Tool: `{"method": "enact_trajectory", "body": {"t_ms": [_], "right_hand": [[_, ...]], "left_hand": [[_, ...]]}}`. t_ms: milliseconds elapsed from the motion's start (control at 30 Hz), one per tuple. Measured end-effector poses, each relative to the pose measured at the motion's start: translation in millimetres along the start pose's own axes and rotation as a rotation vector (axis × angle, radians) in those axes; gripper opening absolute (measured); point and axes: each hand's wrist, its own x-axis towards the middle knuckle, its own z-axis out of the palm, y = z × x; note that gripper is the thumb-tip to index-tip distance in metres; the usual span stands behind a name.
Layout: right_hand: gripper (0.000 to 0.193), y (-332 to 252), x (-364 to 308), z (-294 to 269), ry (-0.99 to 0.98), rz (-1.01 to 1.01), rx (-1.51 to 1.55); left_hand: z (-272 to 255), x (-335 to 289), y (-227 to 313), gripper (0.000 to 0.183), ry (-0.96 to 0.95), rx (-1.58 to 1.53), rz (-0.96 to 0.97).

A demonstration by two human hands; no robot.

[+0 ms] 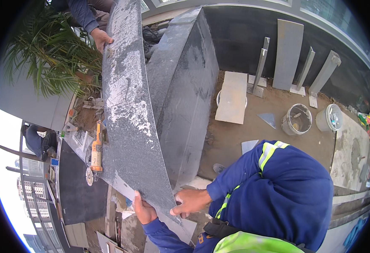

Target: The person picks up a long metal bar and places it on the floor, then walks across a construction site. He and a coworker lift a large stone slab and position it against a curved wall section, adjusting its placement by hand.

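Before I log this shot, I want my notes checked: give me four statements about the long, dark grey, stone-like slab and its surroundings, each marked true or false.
1. The person's right hand grips the near end of the slab. True.
2. The slim orange power tool lies right of the slab. False: it lies left.
3. A co-worker's hand touches the slab's left edge. True.
4. The rightmost round white plastic bucket lies tipped over. False: it stands upright.

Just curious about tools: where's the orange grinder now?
In the head view, left of centre: the orange grinder sits just left of the long grey slab.
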Motion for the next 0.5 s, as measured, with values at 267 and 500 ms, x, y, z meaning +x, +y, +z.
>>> {"method": "enact_trajectory", "body": {"t_ms": [267, 500], "right_hand": [[0.047, 21.9, -127.3, -27.4, 0.413, -0.199, -0.236], [0.053, 55.3, -209.8, -77.7, 0.856, -0.388, -0.055]], "left_hand": [[104.6, -60.7, -55.2, 0.045, -0.033, -0.076, 0.031], [216.5, -63.2, -82.1, 0.032, -0.337, 0.002, 0.025]]}}
